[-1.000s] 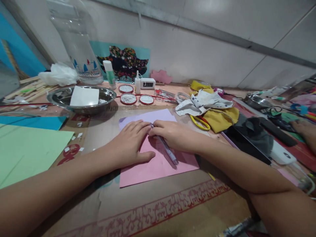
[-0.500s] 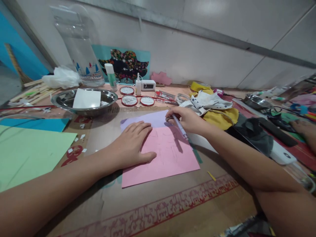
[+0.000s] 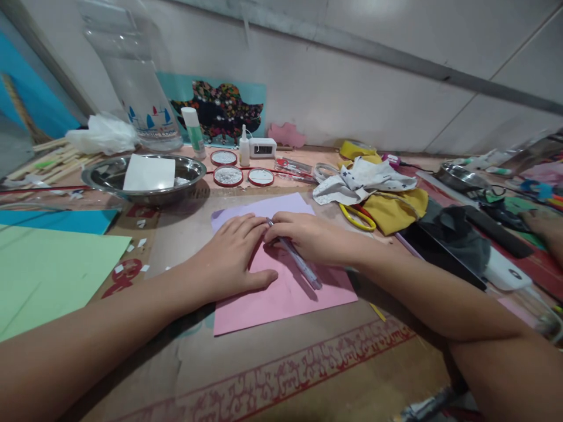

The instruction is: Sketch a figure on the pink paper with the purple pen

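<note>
A pink sheet of paper (image 3: 290, 296) lies on the brown table, with a lilac sheet (image 3: 259, 206) under its far edge. My left hand (image 3: 231, 258) lies flat on the pink sheet, fingers stretched out and pressing it down. My right hand (image 3: 308, 237) is closed round a clear pen (image 3: 295, 261), whose tip touches the paper just beside my left fingertips. The pen's barrel slants back toward me over the pink sheet.
A steel bowl (image 3: 145, 179) holding a white card stands at the back left, beside three red-rimmed lids of white beads (image 3: 227, 175), a glue bottle (image 3: 244, 147) and a small clock (image 3: 263, 147). Green paper (image 3: 48, 272) lies left. Yellow scissors (image 3: 357, 215), cloths and a black cloth (image 3: 457, 237) crowd the right.
Half a second ago my right hand with the pen was at the far right edge of the paper; it has come back left, next to my left fingertips. My left hand stayed put.
</note>
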### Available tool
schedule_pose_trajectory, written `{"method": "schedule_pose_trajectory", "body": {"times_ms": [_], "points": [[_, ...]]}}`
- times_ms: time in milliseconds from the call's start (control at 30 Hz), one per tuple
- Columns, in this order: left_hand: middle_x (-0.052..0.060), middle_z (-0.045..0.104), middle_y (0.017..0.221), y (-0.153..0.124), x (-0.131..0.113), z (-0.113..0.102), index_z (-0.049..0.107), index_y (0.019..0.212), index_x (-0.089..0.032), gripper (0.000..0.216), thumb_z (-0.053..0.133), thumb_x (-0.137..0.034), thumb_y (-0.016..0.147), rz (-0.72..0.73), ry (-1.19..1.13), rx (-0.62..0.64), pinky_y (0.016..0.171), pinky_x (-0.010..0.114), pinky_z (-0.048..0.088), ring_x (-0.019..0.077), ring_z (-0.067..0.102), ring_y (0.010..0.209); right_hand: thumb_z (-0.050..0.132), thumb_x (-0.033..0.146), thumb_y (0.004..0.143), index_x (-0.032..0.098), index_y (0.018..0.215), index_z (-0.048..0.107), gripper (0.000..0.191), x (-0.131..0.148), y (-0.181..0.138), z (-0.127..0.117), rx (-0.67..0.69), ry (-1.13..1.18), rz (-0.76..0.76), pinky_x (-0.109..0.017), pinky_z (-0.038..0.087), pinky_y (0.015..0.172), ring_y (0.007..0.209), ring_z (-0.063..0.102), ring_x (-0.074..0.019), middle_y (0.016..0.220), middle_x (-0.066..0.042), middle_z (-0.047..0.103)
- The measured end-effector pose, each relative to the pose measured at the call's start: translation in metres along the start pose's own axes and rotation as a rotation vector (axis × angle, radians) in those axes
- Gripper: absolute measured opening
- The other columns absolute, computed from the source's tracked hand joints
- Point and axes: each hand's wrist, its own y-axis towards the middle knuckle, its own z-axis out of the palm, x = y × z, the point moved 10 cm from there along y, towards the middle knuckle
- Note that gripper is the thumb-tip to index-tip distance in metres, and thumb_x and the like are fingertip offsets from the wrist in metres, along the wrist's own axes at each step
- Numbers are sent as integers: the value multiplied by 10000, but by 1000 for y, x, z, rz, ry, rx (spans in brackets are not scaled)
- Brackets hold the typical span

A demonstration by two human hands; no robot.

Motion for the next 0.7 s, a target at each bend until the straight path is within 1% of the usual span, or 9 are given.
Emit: {"method": "schedule_pose_trajectory", "body": {"times_ms": [100, 133, 200, 267, 300, 433, 533, 633, 700], "points": [[223, 480, 1615, 0, 0, 0, 520, 1504, -104, 867, 662, -645, 841, -8, 6, 10, 1245, 614, 340, 430, 428, 1494, 573, 79, 956, 203, 1074, 755, 250, 0, -1, -7, 45, -32, 18, -309, 509, 832, 934, 669, -186, 1076, -78, 713], [222, 482, 1613, 0, 0, 0, 518, 1505, -104, 873, 662, -648, 839, -13, 5, 10, 1248, 611, 339, 430, 428, 1495, 606, 109, 951, 202, 1061, 751, 205, -2, -1, -14, 7, -23, 19, -306, 506, 817, 918, 668, -187, 1053, -75, 721], [219, 481, 1614, -1, 1, 0, 519, 1503, -106, 875, 667, -650, 834, -27, 3, 2, 1253, 602, 334, 428, 420, 1501, 666, 182, 936, 193, 1043, 738, 129, -10, -5, -35, -138, 20, 31, -306, 505, 795, 891, 665, -190, 1000, -71, 737], [223, 487, 1603, -2, 1, -2, 525, 1492, -97, 866, 672, -639, 832, -40, 6, -14, 1248, 591, 345, 423, 428, 1490, 681, 221, 924, 182, 1024, 729, 118, -29, -12, -54, -291, 61, 84, -308, 505, 769, 852, 664, -190, 956, -69, 746], [227, 499, 1587, -2, 0, -3, 527, 1487, -89, 861, 672, -628, 832, -46, 10, -21, 1239, 585, 357, 421, 441, 1474, 675, 222, 917, 177, 1013, 729, 119, -41, -17, -60, -335, 70, 132, -305, 503, 752, 824, 662, -185, 941, -67, 747], [210, 573, 1491, -5, -3, -10, 516, 1502, -109, 829, 664, -586, 841, -68, 40, -69, 1175, 588, 409, 415, 508, 1377, 674, 218, 865, 177, 965, 746, 130, -89, -36, -61, -370, 34, 331, -315, 501, 726, 750, 644, -182, 904, -63, 752], [192, 595, 1453, -8, -2, -12, 516, 1511, -143, 811, 662, -581, 843, -97, 38, -80, 1131, 590, 433, 410, 526, 1336, 684, 230, 848, 179, 966, 754, 146, -114, -47, -56, -367, 47, 433, -328, 511, 743, 762, 655, -192, 923, -67, 762], [183, 598, 1441, -8, -1, -11, 521, 1509, -149, 802, 664, -574, 844, -111, 18, -67, 1124, 585, 430, 403, 525, 1323, 704, 247, 847, 183, 976, 757, 154, -124, -51, -56, -367, 33, 487, -334, 517, 755, 787, 662, -200, 943, -73, 762], [179, 596, 1444, -7, 0, -11, 535, 1495, -152, 786, 667, -570, 843, -106, 0, -64, 1123, 586, 425, 399, 523, 1315, 728, 285, 852, 190, 999, 757, 178, -117, -52, -63, -422, 0, 477, -341, 521, 784, 838, 665, -212, 977, -82, 757]]}}
